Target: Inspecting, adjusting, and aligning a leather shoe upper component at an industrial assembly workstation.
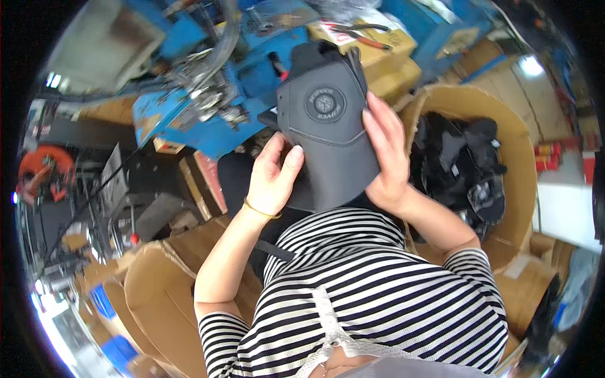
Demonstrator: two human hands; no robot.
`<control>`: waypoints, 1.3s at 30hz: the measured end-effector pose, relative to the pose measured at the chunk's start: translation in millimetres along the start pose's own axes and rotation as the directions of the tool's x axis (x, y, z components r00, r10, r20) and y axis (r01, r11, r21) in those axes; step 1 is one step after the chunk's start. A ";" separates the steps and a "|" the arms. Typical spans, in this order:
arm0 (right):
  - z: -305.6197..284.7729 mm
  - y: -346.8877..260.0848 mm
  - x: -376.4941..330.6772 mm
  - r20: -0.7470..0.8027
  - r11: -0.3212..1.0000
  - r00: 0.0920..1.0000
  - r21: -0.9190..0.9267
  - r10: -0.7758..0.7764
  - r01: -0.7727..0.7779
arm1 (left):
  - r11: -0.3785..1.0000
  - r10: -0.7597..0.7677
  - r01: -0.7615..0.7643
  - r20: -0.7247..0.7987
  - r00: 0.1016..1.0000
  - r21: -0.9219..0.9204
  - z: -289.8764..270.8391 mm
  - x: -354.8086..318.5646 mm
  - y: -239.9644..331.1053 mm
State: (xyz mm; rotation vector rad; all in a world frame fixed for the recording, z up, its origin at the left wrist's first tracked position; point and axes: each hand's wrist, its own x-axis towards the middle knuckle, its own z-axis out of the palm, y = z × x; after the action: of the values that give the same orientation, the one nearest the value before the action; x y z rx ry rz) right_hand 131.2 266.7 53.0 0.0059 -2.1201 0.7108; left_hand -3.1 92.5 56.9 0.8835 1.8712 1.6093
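I hold a dark grey cap (328, 126) with a round emblem on its front, raised in front of my chest. My left hand (273, 176) grips its lower left edge near the brim, thumb on top. My right hand (386, 157) clasps its right side with the fingers flat along the panel. The brim points down toward my striped shirt. A thin gold bracelet circles my left wrist.
A blue machine (208, 94) stands just beyond the cap. At right, a tall cardboard box (523, 164) holds several dark caps (466, 164). More cardboard boxes (157, 296) sit at lower left. Red-handled pliers (362, 34) lie on a yellow carton behind.
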 end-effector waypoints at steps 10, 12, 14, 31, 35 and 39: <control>54.4 -19.0 -4.3 0.350 0.930 0.923 0.368 -0.160 0.021 | 0.901 -0.058 -0.005 0.132 0.990 0.435 -95.4 -70.1 -21.7; 68.2 -48.3 38.4 0.407 0.796 0.844 0.604 -0.350 0.039 | 0.836 0.088 -0.247 0.326 0.941 0.490 -81.9 -75.4 -32.0; 104.4 -55.3 39.9 0.558 0.693 0.726 0.704 -0.402 -0.157 | 0.814 0.109 -0.278 0.338 0.935 0.510 -73.4 -80.2 -32.3; 114.1 -29.8 -22.6 0.805 0.873 0.455 0.475 -0.382 -0.108 | 0.958 0.015 -0.044 0.104 0.994 0.282 -98.0 -113.4 -76.3; 125.9 -15.3 -10.7 0.791 0.859 0.538 0.464 -0.291 -0.217 | 0.856 0.076 -0.126 0.119 0.990 0.502 -118.0 -94.7 -57.2; 121.4 8.2 21.6 0.734 0.664 0.639 0.599 -0.231 -0.447 | 0.523 0.168 -0.409 0.380 0.909 0.747 -155.6 -70.5 4.9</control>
State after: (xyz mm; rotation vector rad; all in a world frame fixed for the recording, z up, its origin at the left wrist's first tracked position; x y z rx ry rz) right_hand 25.4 219.5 10.0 0.7714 -2.4202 1.9276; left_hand -71.5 -61.5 85.0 1.7889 2.3521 0.5914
